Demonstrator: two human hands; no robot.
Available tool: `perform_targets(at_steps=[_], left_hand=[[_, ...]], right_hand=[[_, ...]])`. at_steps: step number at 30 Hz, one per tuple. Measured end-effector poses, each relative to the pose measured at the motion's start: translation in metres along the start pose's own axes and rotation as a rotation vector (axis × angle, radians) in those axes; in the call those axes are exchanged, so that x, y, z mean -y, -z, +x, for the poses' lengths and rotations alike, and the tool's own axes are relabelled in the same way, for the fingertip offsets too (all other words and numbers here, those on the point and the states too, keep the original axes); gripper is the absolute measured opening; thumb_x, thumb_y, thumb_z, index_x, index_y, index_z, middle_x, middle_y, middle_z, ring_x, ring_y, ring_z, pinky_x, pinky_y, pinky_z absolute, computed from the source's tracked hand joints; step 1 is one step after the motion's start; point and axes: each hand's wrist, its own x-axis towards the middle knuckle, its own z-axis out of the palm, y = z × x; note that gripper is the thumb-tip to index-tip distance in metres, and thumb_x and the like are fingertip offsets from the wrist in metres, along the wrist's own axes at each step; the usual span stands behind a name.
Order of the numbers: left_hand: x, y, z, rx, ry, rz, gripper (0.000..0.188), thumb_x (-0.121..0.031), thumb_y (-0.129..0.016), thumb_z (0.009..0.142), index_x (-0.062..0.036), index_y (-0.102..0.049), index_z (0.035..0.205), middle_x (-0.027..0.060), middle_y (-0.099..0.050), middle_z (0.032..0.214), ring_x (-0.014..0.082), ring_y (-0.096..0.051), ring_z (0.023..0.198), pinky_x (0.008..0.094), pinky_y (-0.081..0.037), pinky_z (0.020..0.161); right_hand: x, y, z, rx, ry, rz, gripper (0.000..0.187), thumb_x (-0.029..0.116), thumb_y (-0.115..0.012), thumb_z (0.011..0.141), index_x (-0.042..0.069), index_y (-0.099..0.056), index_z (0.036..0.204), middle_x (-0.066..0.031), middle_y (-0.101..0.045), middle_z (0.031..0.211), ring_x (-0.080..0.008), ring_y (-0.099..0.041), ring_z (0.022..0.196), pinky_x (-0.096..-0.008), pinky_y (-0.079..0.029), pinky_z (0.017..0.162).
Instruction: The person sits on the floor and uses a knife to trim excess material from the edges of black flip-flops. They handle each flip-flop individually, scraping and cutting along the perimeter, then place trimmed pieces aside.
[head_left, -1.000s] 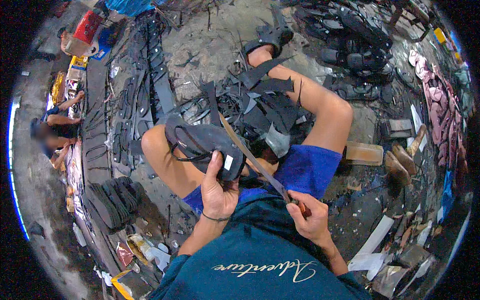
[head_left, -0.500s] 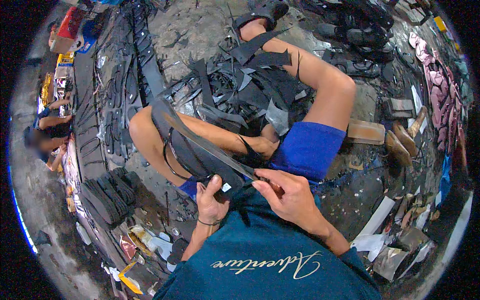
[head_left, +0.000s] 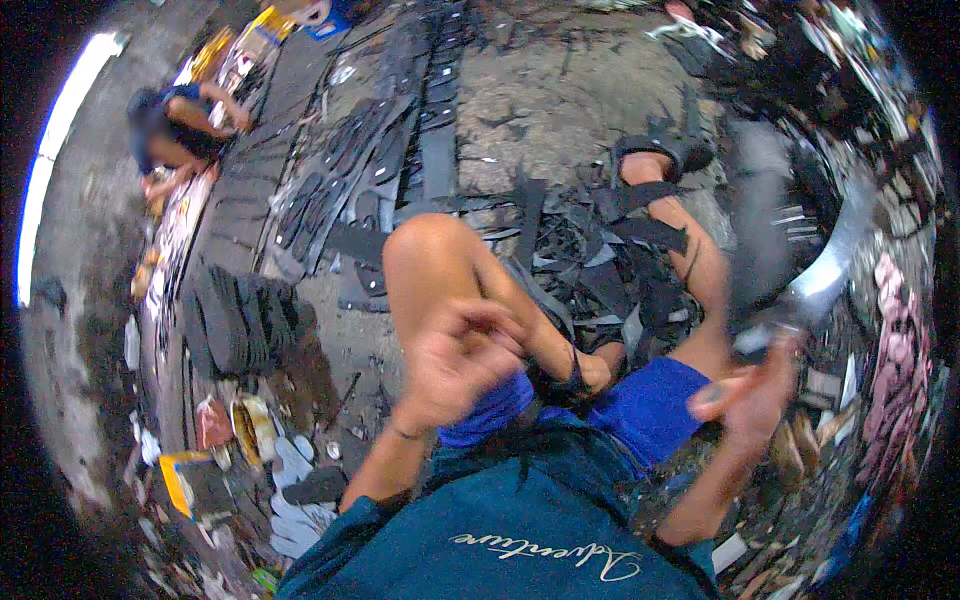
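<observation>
Knife [head_left: 842, 262]: at person's right, curved bright blade, blurred, pointing up and away from the right hand [head_left: 748, 405]. Right fingers closed on its handle end; exact grip smeared by motion. Sandal [head_left: 757, 205]: dark, heavily blurred, upright in view just left of the blade, lower end meeting or overlapping the right hand; cannot tell whether the fingers grip it. Left hand [head_left: 462, 360]: raised in front of the bent left knee [head_left: 432, 250], fingers part-open, loosely curled; dark band at wrist.

Between the legs: heap of black scraps [head_left: 585, 262] on the floor [head_left: 560, 90]. Right foot wears a black shoe [head_left: 690, 157]. Blue shorts [head_left: 650, 412], teal shirt [head_left: 500, 500].

Left side: thick dark soles [head_left: 240, 320] set in a leaning row; yellow frame [head_left: 178, 485] below them. Upper left: co-worker [head_left: 185, 120], seated. Far right: pink pieces [head_left: 890, 380] in a long strip.
</observation>
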Motion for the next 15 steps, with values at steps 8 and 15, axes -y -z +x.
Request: perform_targets(at_steps=[8, 15], left_hand=[[0.093, 0.196, 0.030, -0.813, -0.126, 0.800, 0.030, -0.020, -0.070, 0.089, -0.0012, -0.060, 0.110, 0.0106, -0.066, 0.096, 0.0232, -0.065, 0.086, 0.0381, -0.056, 0.077], [0.219, 0.242, 0.046, -0.905, 0.240, 1.374, 0.064, -0.024, -0.074, 0.079, -0.0014, -0.045, 0.131, 0.0193, -0.046, 0.137, 0.0411, -0.040, 0.128, 0.0482, -0.035, 0.108]], right_hand=[[-0.278, 0.408, -0.032, -0.466, 0.101, -1.331, 0.048, 0.031, -0.054, 0.096, -0.002, -0.053, 0.131, -0.0266, -0.058, 0.118, -0.0440, -0.057, 0.103, -0.0481, -0.047, 0.089], [-0.361, 0.387, -0.094, -0.663, -0.404, -1.670, 0.066, 0.058, -0.052, 0.092, 0.009, -0.052, 0.135, -0.0204, -0.064, 0.108, -0.0412, -0.062, 0.097, -0.0538, -0.049, 0.080]])
